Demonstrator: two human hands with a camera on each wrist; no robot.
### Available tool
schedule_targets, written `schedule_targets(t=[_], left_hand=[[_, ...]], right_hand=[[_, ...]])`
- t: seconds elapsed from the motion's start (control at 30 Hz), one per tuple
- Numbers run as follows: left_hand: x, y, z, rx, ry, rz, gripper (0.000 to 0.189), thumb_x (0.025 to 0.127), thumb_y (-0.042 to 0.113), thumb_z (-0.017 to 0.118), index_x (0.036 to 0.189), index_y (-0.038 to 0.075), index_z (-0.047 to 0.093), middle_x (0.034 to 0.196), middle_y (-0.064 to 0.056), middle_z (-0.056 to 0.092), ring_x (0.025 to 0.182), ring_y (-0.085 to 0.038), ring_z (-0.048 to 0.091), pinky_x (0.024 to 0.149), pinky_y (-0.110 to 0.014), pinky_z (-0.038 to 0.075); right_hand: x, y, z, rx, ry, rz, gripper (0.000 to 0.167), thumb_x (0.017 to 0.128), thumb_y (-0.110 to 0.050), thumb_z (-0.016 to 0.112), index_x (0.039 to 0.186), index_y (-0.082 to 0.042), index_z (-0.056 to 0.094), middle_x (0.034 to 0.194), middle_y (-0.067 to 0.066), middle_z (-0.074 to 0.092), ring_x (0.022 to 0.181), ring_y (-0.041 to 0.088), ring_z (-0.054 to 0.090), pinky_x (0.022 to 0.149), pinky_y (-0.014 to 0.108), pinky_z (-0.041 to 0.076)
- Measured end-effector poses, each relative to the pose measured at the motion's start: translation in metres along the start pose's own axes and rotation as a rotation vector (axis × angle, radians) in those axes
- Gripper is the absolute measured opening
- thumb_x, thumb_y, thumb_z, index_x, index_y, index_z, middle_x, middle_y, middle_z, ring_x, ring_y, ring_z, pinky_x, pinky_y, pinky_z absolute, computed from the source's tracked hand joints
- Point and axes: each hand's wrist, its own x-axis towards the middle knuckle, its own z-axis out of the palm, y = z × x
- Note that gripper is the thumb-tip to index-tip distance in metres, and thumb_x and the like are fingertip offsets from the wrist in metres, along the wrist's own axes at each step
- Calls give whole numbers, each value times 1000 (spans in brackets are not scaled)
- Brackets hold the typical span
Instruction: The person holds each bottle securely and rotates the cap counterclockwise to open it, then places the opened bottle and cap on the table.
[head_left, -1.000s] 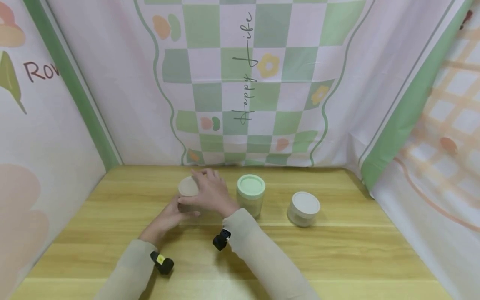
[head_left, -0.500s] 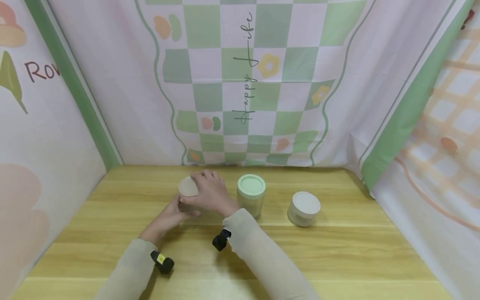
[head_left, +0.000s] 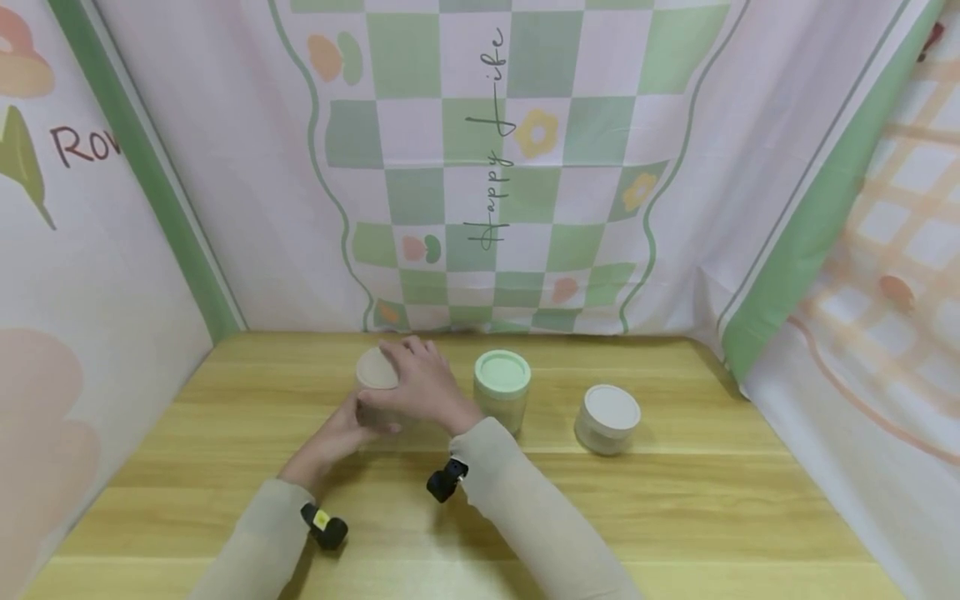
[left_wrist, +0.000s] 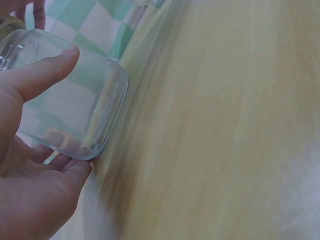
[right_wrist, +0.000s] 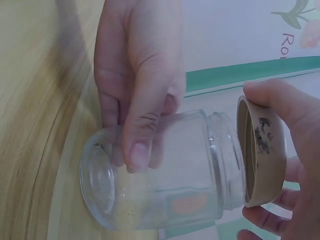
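A clear glass jar (right_wrist: 175, 172) stands upright over the wooden table at the left of the other jars. My left hand (head_left: 333, 437) grips its body, thumb on one side and fingers round the other. A tan, ring-edged lid (right_wrist: 270, 155) with dark smudges is pinched by its rim in my right hand (head_left: 423, 385). In the right wrist view it sits right at the threaded mouth, with the threads showing beside it. From the head, my hands hide much of the jar; the left wrist view shows its glass base (left_wrist: 107, 112).
To the right of my hands stands a taller jar with a green lid (head_left: 502, 372), close beside my right wrist. Farther right is a short jar with a white lid (head_left: 611, 408). A checkered curtain (head_left: 480, 192) hangs along the table's (head_left: 675, 517) back edge.
The tan lid has risen slightly in my right hand, and more of the glass shows beneath it. My left hand stays nearly still on the jar.
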Motion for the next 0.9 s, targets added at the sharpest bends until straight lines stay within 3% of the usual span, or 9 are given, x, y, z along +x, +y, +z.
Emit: schedule_targets(t=[0.33, 0.47, 0.7, 0.8, 0.9], left_hand=[[3, -2, 0, 4, -22, 82, 98, 90, 11, 75, 161, 18, 8, 167, -6, 4, 151, -35, 1, 116, -67, 4], [2, -2, 0, 17, -24, 65, 94, 91, 9, 73, 161, 19, 11, 167, -6, 9, 151, -36, 4, 114, -70, 8], [2, -3, -1, 8, 8, 11, 87, 88, 21, 79, 157, 14, 24, 155, -13, 37, 141, -39, 34, 111, -64, 30], [1, -4, -3, 13, 23, -5, 88, 88, 25, 79, 156, 9, 23, 152, -18, 38, 137, -40, 38, 110, -61, 34], [-1, -4, -4, 28, 39, -37, 91, 91, 28, 76, 157, 5, 17, 157, -24, 29, 141, -46, 30, 112, -64, 28]], right_hand=[[-7, -4, -15, 215, -54, -20, 85, 85, -58, 73, 155, -25, 39, 139, 7, 47, 119, 22, 44, 94, 41, 48], [-12, -6, -22, 247, -106, -22, 86, 86, -58, 73, 156, -22, 38, 140, 9, 46, 118, 19, 46, 93, 39, 49], [-21, -8, -32, 312, -203, -7, 94, 82, -55, 77, 156, -18, 33, 147, 14, 38, 120, 22, 47, 90, 38, 51], [-24, -6, -33, 326, -237, -17, 92, 83, -55, 77, 155, -16, 35, 147, 13, 38, 121, 21, 46, 90, 36, 51], [-30, -4, -35, 352, -251, -31, 88, 83, -53, 78, 152, -15, 38, 143, 8, 40, 117, 19, 47, 88, 33, 51]])
